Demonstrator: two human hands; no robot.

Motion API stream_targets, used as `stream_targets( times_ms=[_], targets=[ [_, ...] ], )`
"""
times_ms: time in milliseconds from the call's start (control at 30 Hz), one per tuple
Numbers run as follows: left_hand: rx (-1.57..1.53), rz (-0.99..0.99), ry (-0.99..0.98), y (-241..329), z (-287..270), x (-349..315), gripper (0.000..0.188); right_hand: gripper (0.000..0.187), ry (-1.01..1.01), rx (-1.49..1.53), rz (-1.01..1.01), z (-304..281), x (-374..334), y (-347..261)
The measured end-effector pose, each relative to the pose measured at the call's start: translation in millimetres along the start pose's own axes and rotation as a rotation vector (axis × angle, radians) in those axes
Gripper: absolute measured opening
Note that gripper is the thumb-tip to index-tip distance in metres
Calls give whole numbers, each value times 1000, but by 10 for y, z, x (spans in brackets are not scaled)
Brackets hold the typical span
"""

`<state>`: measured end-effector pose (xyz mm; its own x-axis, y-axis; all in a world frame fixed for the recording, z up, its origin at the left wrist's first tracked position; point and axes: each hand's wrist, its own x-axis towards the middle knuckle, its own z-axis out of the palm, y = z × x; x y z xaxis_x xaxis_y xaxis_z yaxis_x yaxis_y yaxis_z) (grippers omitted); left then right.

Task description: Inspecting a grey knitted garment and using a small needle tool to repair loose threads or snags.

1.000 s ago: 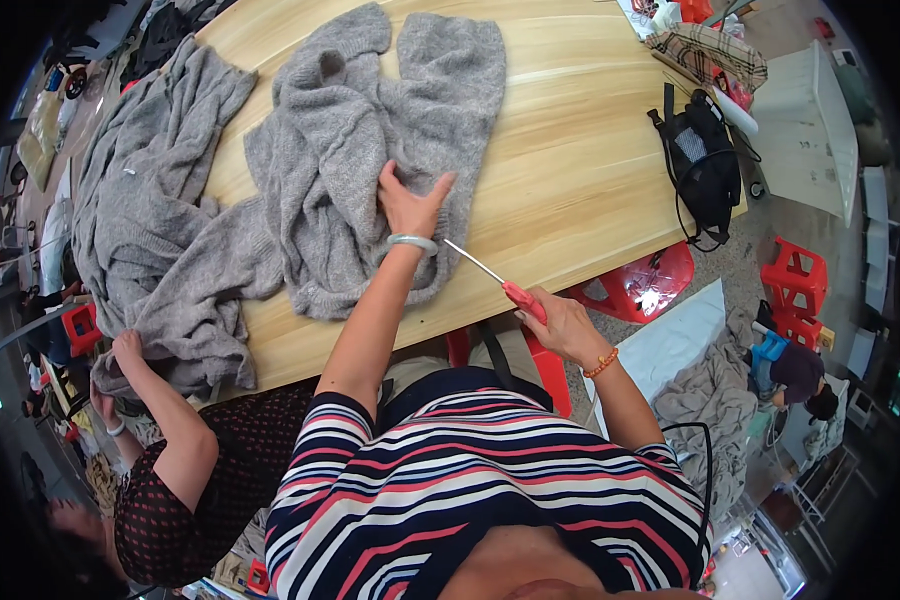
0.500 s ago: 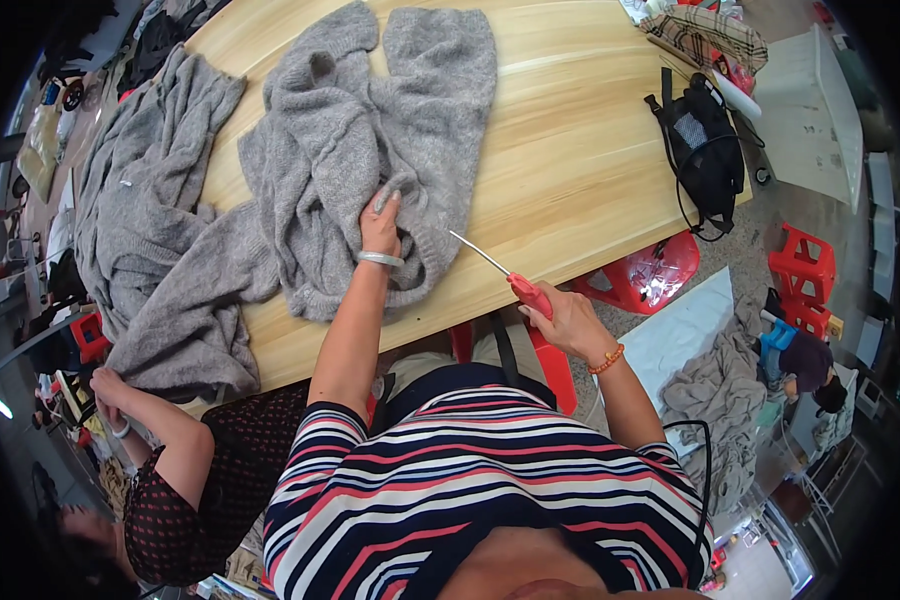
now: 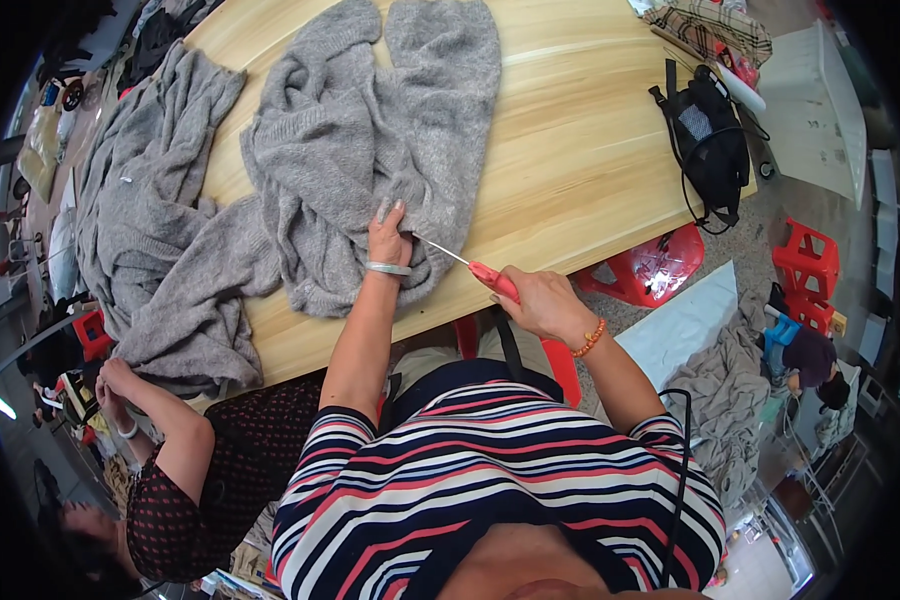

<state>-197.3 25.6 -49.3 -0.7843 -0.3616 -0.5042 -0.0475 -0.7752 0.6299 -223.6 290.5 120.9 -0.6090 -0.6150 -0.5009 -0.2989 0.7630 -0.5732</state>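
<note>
Black bag: here it sits, the black bag (image 3: pixel 710 150), at the right end of the counter (image 3: pixel 570 120), cords trailing over it, and what it holds can't be seen.
Plaid cloth: beyond the bag, the plaid cloth (image 3: pixel 705 35) lies with a red bundle (image 3: pixel 738 68) against it; whether it is a bag, I can't tell.
Grey sweater: the grey sweater (image 3: pixel 365 150) is spread rumpled on the counter, right in front of the wearer, and its raised upper fold has flopped flatter since half a second ago.
Left hand: the left hand (image 3: pixel 390 240) has gone from spread fingers a second back to fingers curled in, pinching a fold near the sweater's lower edge.
Right hand: the right hand (image 3: pixel 548 303) is wrapped firmly round the handle of the red-handled tool (image 3: pixel 493 281).
Metal shaft: and it's in! Well apart from the left hand earlier, the thin tip now reaches those fingers; exact contact is hidden.
Second sweater: to the left, another grey sweater (image 3: pixel 155 225), with a co-worker (image 3: pixel 195 490) at its near edge.
</note>
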Motion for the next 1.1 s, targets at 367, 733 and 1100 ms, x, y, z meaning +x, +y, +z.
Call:
stream_targets(
  times_ms=[367, 733, 1100],
  targets=[
    [91, -46, 16, 77, -178, -97, 38, 24, -9, 41, 1, -65, -38, -95],
    [1406, 473, 133, 624, 189, 530, 57, 26, 79, 187, 58, 59, -1, 82],
    [903, 362, 14, 375, -90, 508, 10, 28, 56, 83, 51, 33, 385, -97]
  ],
)
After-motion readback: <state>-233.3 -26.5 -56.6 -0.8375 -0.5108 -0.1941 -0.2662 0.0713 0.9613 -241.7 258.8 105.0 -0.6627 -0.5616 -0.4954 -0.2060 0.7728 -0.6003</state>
